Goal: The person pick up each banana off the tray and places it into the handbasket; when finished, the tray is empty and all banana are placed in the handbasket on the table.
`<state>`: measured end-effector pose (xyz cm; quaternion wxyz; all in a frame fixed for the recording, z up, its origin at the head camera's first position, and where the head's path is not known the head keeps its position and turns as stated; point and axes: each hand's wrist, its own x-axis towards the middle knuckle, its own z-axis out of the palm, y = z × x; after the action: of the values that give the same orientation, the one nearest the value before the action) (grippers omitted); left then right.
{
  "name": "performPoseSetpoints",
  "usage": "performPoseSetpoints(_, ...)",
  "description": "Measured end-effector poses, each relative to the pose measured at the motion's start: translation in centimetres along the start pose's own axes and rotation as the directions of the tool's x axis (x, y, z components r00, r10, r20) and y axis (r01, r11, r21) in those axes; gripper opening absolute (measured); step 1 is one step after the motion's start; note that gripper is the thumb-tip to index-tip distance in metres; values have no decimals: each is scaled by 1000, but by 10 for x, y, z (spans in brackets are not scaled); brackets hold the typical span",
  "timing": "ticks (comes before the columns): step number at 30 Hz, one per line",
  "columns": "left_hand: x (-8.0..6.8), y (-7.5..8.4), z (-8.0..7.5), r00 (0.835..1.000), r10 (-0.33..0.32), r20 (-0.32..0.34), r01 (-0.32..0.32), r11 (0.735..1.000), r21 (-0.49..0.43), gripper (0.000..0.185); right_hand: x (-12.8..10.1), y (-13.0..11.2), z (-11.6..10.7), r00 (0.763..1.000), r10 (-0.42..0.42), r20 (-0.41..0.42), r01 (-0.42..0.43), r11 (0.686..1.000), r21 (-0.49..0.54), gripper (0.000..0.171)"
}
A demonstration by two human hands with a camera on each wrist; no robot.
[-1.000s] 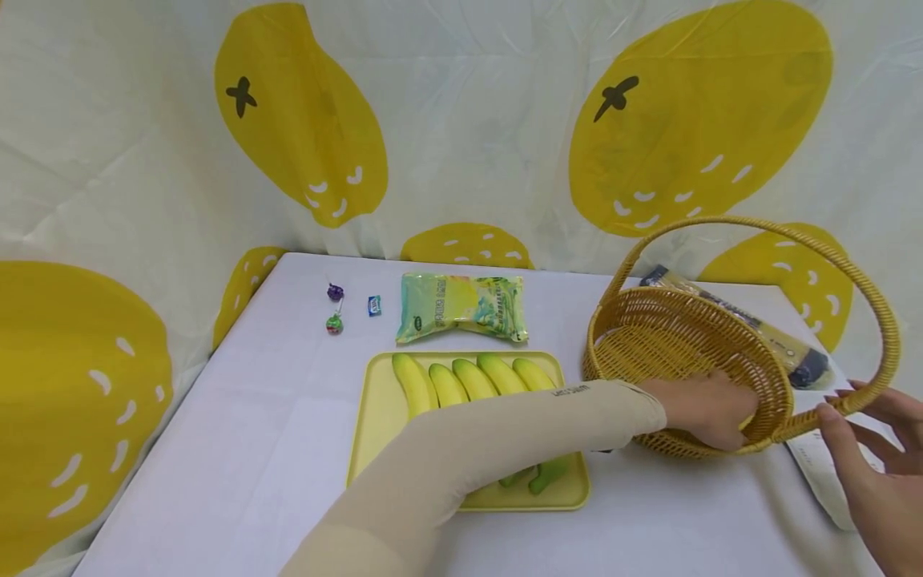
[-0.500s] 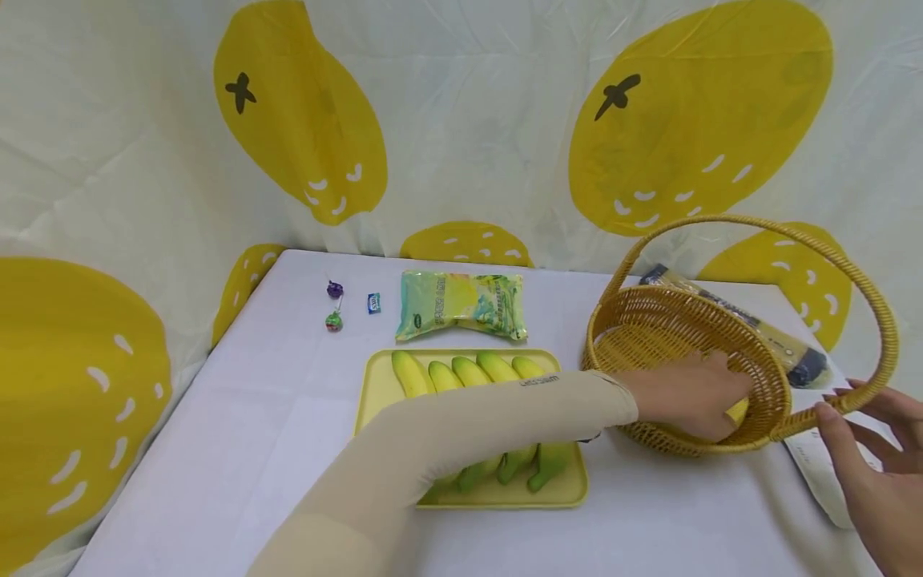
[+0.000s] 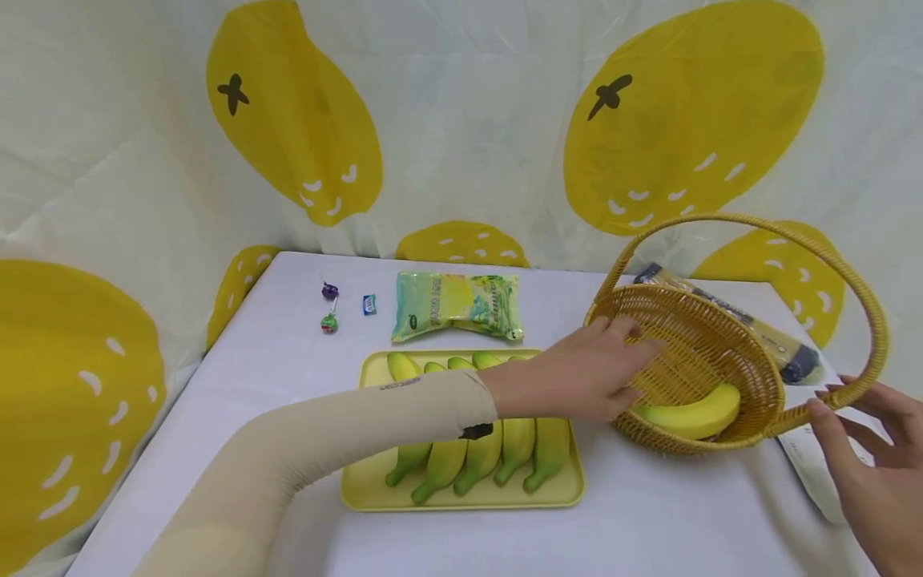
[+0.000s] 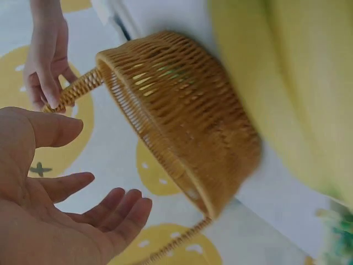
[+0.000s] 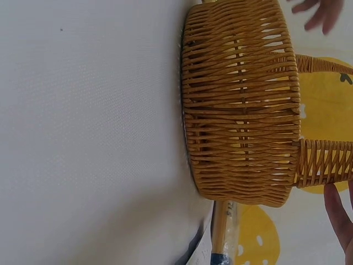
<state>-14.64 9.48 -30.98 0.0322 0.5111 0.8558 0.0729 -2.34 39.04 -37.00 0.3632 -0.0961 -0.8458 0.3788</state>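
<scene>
A single banana (image 3: 695,414) lies inside the wicker basket (image 3: 757,365) at the right. My left hand (image 3: 593,370) hovers over the basket's left rim, holding nothing; the left wrist view shows its fingers (image 4: 129,212) spread and slightly bent. With thumb and fingers, my right hand (image 3: 876,465) grips the base of the basket's arched handle (image 3: 858,284). Several more bananas (image 3: 551,453) lie side by side on a yellow tray (image 3: 461,506), partly hidden by my left forearm. In the right wrist view the basket's woven side (image 5: 242,110) stands on the white tabletop.
Behind the tray lies a green-yellow packet (image 3: 457,306). Two lollipops (image 3: 328,323) and a small wrapped sweet (image 3: 369,304) are at the back left. A long wrapped package (image 3: 786,344) lies behind the basket, and a white sheet-like item (image 3: 815,473) sits under my right hand.
My left hand has let go of the banana in the basket and drawn back leftward, uncovering it. My right hand keeps its hold on the handle.
</scene>
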Motion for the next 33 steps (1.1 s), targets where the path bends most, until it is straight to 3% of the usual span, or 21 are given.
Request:
performPoseSetpoints(3,-25,-14,4,998,-25,-50,25,1000,1,66,0,-1,0,1000,9,8,-8,1000,-9,56)
performPoseSetpoints(7,-57,-32,12,991,-93,-97,87,994,-66,66,-1,-1,0,1000,26,7,-26,1000,-18,55)
performPoseSetpoints(16,-125,-68,37,949,-266,-171,231,953,-197,65,1,-1,-1,1000,-7,12,7,1000,-7,54)
performPoseSetpoints(24,-160,-83,45,908,-384,-167,351,916,-196,75,1,-2,0,1000,-13,10,13,1000,1,55)
performPoseSetpoints(33,-189,-83,54,887,-408,-217,381,911,-155,80,-2,-2,0,999,40,-2,-40,998,-58,56)
